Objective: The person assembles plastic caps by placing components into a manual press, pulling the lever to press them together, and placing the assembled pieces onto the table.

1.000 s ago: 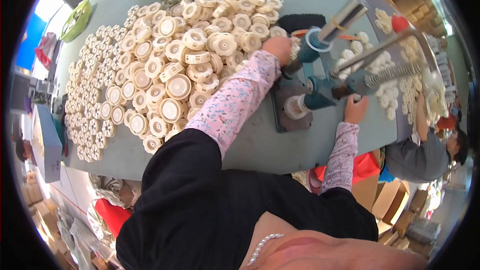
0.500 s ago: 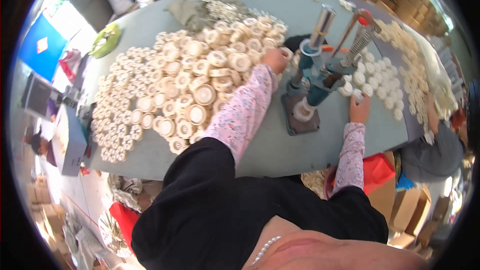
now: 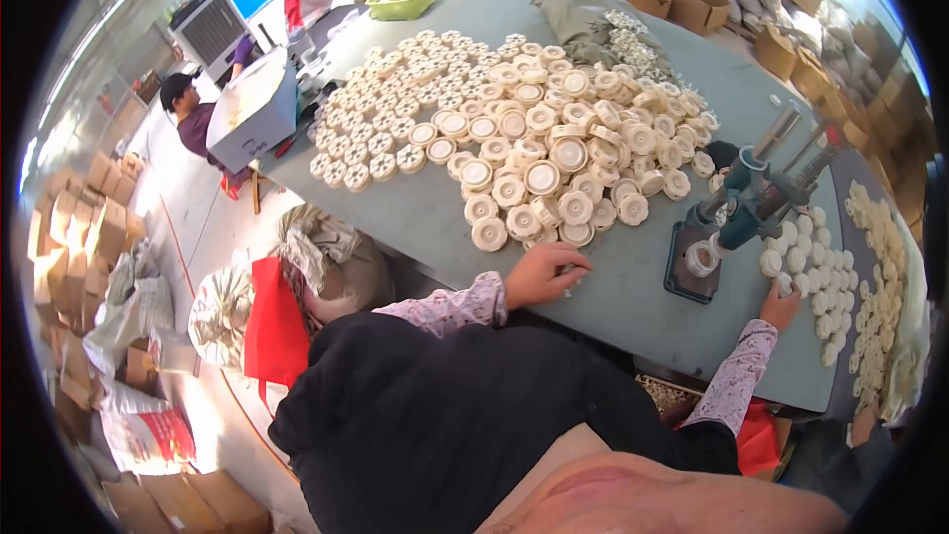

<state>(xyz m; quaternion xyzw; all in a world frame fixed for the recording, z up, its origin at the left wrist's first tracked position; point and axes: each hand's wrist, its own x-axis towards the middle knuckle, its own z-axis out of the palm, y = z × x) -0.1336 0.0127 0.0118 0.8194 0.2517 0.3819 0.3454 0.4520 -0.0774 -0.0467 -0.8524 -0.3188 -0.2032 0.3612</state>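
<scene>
My left hand [image 3: 546, 274] rests low at the table's front edge, just below the big heap of cream round plastic parts [image 3: 542, 176]. Its fingers are curled together, and whatever they may hold is too small to make out. On the right, my right hand [image 3: 780, 308] has its fingers closed around a white round cap [image 3: 784, 283] at the near edge of a group of white caps [image 3: 828, 282]. Between my hands stands a green hand press [image 3: 736, 208] on a dark base. A pale ring-shaped part [image 3: 702, 257] sits on that base, below the ram.
Notched cream parts [image 3: 366, 129] lie in rows on the left. A green basket [image 3: 402, 0] and a cloth sack [image 3: 578, 28] stand at the far side. More cream pieces [image 3: 880, 267] cover the right end. A co-worker [image 3: 193, 119] is beside a grey bin [image 3: 255, 109].
The view has swung left, so the table appears shifted right. My left hand has come back from beside the press to the table's front edge. My right hand stays at the white caps.
</scene>
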